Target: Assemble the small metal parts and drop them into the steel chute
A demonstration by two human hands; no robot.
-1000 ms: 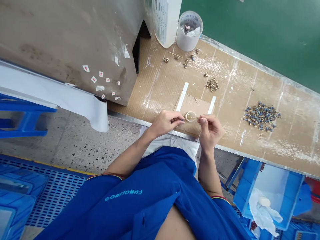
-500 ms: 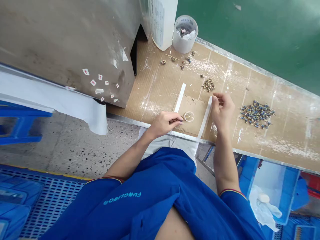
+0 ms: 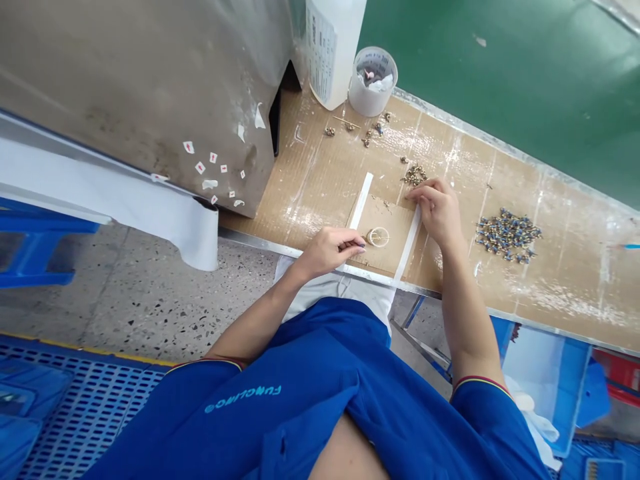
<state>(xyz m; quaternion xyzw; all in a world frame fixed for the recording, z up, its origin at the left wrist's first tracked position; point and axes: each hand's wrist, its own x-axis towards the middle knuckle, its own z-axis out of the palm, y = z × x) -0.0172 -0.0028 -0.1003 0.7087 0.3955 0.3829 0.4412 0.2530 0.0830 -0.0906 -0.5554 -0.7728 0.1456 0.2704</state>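
My left hand [image 3: 334,251] is closed in a pinch around a small dark part, mostly hidden by the fingers, just left of a round white ring [image 3: 378,237]. The ring lies on a cardboard square [image 3: 391,257] between two white tape strips. My right hand [image 3: 436,208] is bent over the top of the right tape strip [image 3: 409,245], its fingers pressed together beside a small pile of brass-coloured parts [image 3: 415,175]. What its fingertips hold, if anything, is too small to name. Farther right sits a larger pile of blue and brass parts [image 3: 508,235].
At the back of the cardboard-covered bench stand a white bottle [image 3: 334,57] and a tape-roll cup [image 3: 373,83] with scraps inside. A thin stick [image 3: 346,122] lies near several small parts. A grey metal box [image 3: 150,87] fills the left side.
My right hand has moved slightly left and up, toward the brass pile, with its fingertips now at the pile's lower edge. My left hand keeps its pinch. The camera view has shifted a little.
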